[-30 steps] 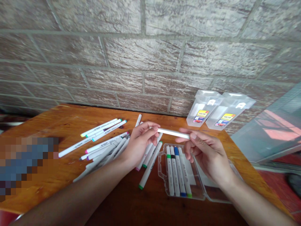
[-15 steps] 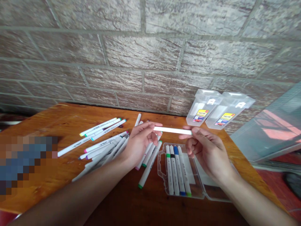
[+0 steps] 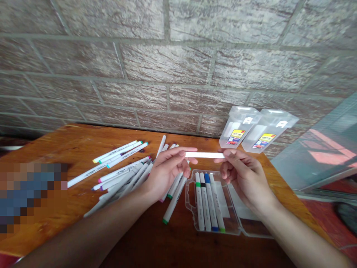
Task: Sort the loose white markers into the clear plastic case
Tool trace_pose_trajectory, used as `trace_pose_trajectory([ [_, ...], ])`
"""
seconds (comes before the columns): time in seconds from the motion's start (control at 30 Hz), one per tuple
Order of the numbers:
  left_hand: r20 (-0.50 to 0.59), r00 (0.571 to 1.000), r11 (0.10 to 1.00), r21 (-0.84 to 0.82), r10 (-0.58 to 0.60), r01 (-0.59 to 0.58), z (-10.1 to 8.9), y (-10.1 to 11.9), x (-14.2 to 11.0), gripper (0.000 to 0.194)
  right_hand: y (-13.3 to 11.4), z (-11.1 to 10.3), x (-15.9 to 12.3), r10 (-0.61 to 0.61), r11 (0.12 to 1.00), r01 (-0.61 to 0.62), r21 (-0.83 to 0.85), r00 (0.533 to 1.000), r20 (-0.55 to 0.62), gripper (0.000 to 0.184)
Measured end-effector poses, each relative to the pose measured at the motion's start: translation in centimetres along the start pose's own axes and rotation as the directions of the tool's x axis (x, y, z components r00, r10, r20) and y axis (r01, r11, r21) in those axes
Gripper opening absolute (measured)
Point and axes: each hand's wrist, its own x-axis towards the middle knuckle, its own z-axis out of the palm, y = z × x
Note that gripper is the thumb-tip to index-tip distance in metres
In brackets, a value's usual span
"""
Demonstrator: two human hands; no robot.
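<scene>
I hold a white marker [image 3: 205,155] level above the table, one end pinched in my left hand [image 3: 167,169], the other in my right hand [image 3: 242,178]. Its caps are hidden by my fingers. Directly below lies an open clear plastic case [image 3: 192,190] with several markers [image 3: 208,201] side by side in it, capped green, black and blue. Under and left of my left hand, a loose heap of white markers [image 3: 122,175] spreads over the wooden table [image 3: 80,141].
Two closed clear marker cases [image 3: 240,126] [image 3: 267,132] lean against the brick wall at the back right. A glass pane [image 3: 320,152] borders the table's right side. A blurred patch [image 3: 30,197] covers the left table edge.
The marker held between both hands has risen slightly and levelled out; my hands stayed on its ends. Everything on the table kept its place.
</scene>
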Motion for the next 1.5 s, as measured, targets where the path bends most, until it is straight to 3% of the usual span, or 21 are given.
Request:
trace_pose_trajectory([
  [0.4, 0.149, 0.989, 0.977, 0.211, 0.012, -0.044, 0.1, 0.3, -0.4, 0.032, 0.1, -0.4, 0.6, 0.092, 0.989, -0.085, 0.118, 0.994, -0.055, 0.032],
  [0.93, 0.104, 0.993, 0.928, 0.362, 0.051, -0.085, 1.3, 0.7, -0.8, 0.034, 0.5, -0.6, 0.8, 0.138, 0.978, -0.132, 0.160, 0.990, -0.029, 0.036],
  [1.23, 0.118, 0.993, 0.935, 0.350, 0.012, -0.053, 0.2, 0.3, -0.4, 0.036, 0.4, -0.7, 0.7, 0.077, 0.990, -0.072, 0.123, 0.997, -0.030, 0.031],
  [1.5, 0.056, 0.998, 0.916, 0.400, 0.001, -0.023, 0.2, 0.2, -0.2, 0.033, 0.3, -0.6, 0.4, -0.117, 0.993, 0.118, 0.000, 0.991, -0.059, 0.026],
])
